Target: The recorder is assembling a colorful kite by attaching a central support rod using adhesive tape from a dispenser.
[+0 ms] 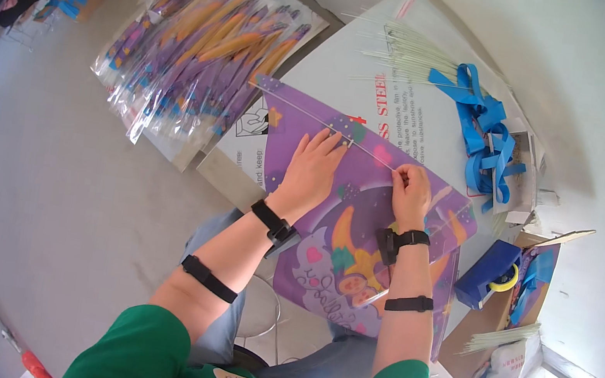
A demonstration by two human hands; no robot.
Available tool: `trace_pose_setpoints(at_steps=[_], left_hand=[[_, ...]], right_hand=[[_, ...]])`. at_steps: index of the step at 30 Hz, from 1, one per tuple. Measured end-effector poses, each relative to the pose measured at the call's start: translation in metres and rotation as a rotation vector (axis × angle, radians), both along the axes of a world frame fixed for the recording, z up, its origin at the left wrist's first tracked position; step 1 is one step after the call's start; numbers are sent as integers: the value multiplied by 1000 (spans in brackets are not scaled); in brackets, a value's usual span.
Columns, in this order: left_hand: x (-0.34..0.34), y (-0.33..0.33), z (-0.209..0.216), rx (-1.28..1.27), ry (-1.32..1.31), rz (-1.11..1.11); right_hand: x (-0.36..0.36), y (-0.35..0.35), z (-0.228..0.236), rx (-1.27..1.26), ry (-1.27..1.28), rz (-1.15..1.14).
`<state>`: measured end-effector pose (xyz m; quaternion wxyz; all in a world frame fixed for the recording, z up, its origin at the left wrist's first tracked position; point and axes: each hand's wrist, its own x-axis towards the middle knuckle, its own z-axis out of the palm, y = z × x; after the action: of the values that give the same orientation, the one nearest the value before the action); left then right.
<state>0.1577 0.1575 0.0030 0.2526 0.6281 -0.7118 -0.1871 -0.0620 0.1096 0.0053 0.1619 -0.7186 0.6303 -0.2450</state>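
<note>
A purple printed sheet [305,170] with moons, stars and hearts lies over the table's near edge and hangs toward my lap. Along its far side runs a thin white rod [299,109]. My left hand [311,167] rests on the sheet with fingers spread, the fingertips close to the rod. Farther right, my right hand [411,193] has its thumb and forefinger pinched on the rod at the sheet's far side. Part of the sheet's lower print is hidden behind my right forearm.
Plastic-wrapped purple and orange packs [198,48] are piled at the far left. Thin pale sticks [416,53] and blue ribbon [476,129] lie at the back right, by a white box [523,175]. A blue tape dispenser [488,273] and a cardboard box [463,346] stand at the right.
</note>
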Motion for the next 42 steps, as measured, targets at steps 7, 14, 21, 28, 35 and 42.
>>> trace_pose_setpoints(at_steps=[7,14,21,28,35,42], left_hand=[[-2,-16,11,-89,-219,-77],[-5,-43,-2,-209,38,-45],[-2,-52,-3,-230,117,-59],[-5,-59,-3,-270,149,-24],[9,-61,-2,-240,140,78],[4,-65,-2,-212,178,83]], right_hand=[[1,-10,-3,19,-99,18],[-13,-16,-9,106,-260,-20],[-23,-17,-13,164,-385,-81],[-18,-20,-11,216,-482,-99],[-18,-18,-7,300,-612,-234],[-22,-18,-6,307,-642,-294]])
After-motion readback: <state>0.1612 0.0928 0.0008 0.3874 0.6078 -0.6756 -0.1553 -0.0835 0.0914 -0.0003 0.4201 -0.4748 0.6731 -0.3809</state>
